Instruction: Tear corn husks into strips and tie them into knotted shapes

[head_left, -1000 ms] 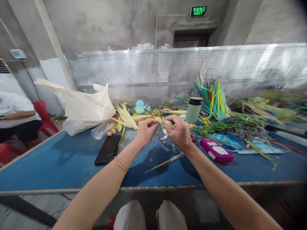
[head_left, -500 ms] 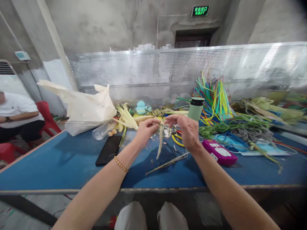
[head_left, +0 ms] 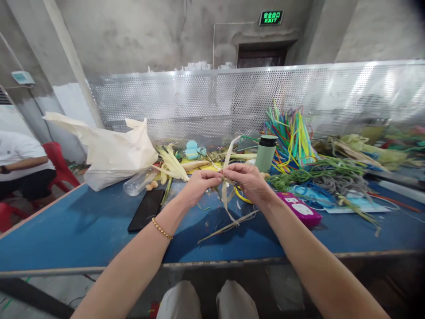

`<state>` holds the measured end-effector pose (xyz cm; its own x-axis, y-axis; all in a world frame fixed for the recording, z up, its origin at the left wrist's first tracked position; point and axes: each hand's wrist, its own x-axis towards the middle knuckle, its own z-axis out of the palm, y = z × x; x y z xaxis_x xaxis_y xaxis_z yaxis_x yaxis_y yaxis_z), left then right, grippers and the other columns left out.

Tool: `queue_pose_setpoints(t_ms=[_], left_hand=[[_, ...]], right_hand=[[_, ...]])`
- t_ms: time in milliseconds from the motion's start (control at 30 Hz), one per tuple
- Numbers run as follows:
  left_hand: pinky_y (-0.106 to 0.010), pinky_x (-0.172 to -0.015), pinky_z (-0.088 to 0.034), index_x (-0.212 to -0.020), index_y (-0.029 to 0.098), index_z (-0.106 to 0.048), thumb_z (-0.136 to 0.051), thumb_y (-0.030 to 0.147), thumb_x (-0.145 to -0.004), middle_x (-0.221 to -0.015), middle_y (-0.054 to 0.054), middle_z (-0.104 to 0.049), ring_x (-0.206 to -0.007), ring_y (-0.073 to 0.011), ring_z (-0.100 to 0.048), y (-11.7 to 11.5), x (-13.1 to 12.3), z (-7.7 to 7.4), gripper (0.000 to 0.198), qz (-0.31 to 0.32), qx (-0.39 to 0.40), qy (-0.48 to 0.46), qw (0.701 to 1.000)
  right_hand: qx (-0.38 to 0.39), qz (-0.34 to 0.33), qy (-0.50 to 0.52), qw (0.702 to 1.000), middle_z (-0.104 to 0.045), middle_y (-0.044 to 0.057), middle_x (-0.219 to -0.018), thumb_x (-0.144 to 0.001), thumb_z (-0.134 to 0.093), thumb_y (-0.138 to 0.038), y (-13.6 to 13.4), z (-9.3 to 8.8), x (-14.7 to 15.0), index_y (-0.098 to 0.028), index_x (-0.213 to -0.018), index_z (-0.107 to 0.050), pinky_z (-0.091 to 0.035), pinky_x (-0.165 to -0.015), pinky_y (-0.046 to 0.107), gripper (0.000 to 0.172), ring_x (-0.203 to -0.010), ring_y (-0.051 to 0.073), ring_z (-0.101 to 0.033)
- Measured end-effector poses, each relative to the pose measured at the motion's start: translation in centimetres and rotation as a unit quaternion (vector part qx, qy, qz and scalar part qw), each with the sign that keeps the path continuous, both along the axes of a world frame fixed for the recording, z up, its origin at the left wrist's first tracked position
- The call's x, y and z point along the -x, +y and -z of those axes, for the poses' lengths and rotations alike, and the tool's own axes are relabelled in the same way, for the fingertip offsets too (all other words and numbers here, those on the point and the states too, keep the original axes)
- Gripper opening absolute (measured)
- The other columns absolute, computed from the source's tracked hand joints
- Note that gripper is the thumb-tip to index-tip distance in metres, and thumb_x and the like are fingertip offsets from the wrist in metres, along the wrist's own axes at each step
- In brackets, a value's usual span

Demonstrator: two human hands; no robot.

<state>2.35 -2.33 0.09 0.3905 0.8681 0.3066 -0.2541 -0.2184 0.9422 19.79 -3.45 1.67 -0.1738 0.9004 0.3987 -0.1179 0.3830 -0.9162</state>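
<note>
My left hand (head_left: 199,186) and my right hand (head_left: 247,179) meet above the middle of the blue table, fingertips closed in a pinch. Between them is a pale strip of corn husk (head_left: 229,153); one length rises and curls over, another hangs below. The exact grip point is hidden by the fingers. Behind my left hand lies a bunch of pale husks (head_left: 175,164). A yellow-handled tool (head_left: 241,196) rests partly hidden behind my right hand. Below both hands a thin dry strip (head_left: 226,228) lies on the table.
On the left are a white plastic bag (head_left: 116,148), a clear bottle (head_left: 134,182) and a black phone (head_left: 146,210). On the right stand a green tumbler (head_left: 265,155), a magenta box (head_left: 302,210), colourful strips (head_left: 295,137) and green cords (head_left: 305,173). A seated person (head_left: 23,155) is at far left.
My right hand has come down and in toward my left, its fingers now pinching the husk. One length of the strip now stands up above the hands. The view has shifted slightly right.
</note>
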Motion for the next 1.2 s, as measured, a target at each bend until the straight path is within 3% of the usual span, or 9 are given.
queue_pose_setpoints(t_ms=[167, 333, 567, 800, 967, 1067, 1200], left_hand=[[-0.024, -0.058, -0.037, -0.075, 0.012, -0.077, -0.086, 0.029, -0.058, -0.069, -0.005, -0.067, -0.060, -0.0087, -0.050, -0.4, 0.0, -0.5, 0.026, 0.019, 0.024, -0.011, 0.999], [-0.023, -0.056, -0.037, -0.069, 0.011, -0.073, -0.085, 0.030, -0.062, -0.067, -0.004, -0.063, -0.059, -0.0086, -0.051, -1.3, 0.2, -1.1, 0.024, 0.096, 0.054, 0.000, 0.994], [-0.023, -0.052, -0.036, -0.065, 0.012, -0.070, -0.084, 0.032, -0.065, -0.061, -0.003, -0.057, -0.054, -0.0081, -0.047, -1.6, 0.3, -1.3, 0.024, 0.147, 0.061, 0.023, 0.987], [-0.025, -0.052, -0.035, -0.068, 0.012, -0.072, -0.085, 0.033, -0.064, -0.062, -0.004, -0.058, -0.054, -0.0084, -0.047, -1.5, 0.3, -1.1, 0.025, 0.152, 0.067, 0.041, 0.985], [-0.026, -0.054, -0.035, -0.069, 0.012, -0.071, -0.083, 0.031, -0.065, -0.061, -0.003, -0.057, -0.055, -0.0087, -0.046, -1.5, 0.4, -1.0, 0.022, 0.152, 0.060, 0.045, 0.985], [-0.026, -0.055, -0.035, -0.070, 0.012, -0.071, -0.082, 0.031, -0.066, -0.063, -0.002, -0.057, -0.056, -0.0086, -0.046, -1.3, 0.4, -0.8, 0.022, 0.153, 0.054, 0.048, 0.986], [-0.026, -0.058, -0.035, -0.070, 0.011, -0.070, -0.080, 0.031, -0.068, -0.063, -0.002, -0.057, -0.058, -0.0087, -0.047, -0.9, 0.5, -0.6, 0.022, 0.138, 0.018, 0.072, 0.988]], right_hand=[[0.017, -0.017, 0.022, 0.999, -0.064, -0.001, -0.064, -0.066, -0.086, -0.041, -0.3, -0.2, -0.1, -0.017, -0.069, -0.069, -0.041, -0.053, 0.024, 0.030, -0.056, 0.010, -0.052], [0.058, -0.057, 0.015, 0.997, -0.063, 0.001, -0.062, -0.067, -0.084, -0.046, -0.9, -0.5, -0.1, -0.018, -0.066, -0.063, -0.045, -0.053, 0.027, 0.036, -0.054, 0.012, -0.055], [0.049, -0.052, 0.019, 0.997, -0.060, -0.002, -0.060, -0.069, -0.083, -0.043, -0.3, -0.1, -0.2, -0.018, -0.066, -0.059, -0.041, -0.053, 0.025, 0.035, -0.052, 0.010, -0.051], [0.028, 0.001, 0.005, 1.000, -0.054, -0.003, -0.051, -0.068, -0.080, -0.034, -0.5, -0.4, -0.1, -0.017, -0.063, -0.060, -0.029, -0.045, 0.023, 0.027, -0.045, 0.008, -0.042], [0.007, 0.043, -0.016, 0.999, -0.052, -0.002, -0.047, -0.070, -0.078, -0.038, -0.4, -0.3, 0.0, -0.017, -0.059, -0.062, -0.025, -0.041, 0.025, 0.029, -0.042, 0.008, -0.041], [0.034, 0.026, 0.025, 0.999, -0.055, -0.001, -0.051, -0.067, -0.081, -0.042, -0.5, -0.6, 0.0, -0.015, -0.067, -0.068, -0.025, -0.040, 0.024, 0.030, -0.042, 0.008, -0.043], [0.074, -0.045, 0.088, 0.992, -0.063, 0.001, -0.063, -0.066, -0.084, -0.044, -0.8, -1.0, -0.3, -0.015, -0.076, -0.070, -0.026, -0.040, 0.022, 0.034, -0.042, 0.005, -0.039]])
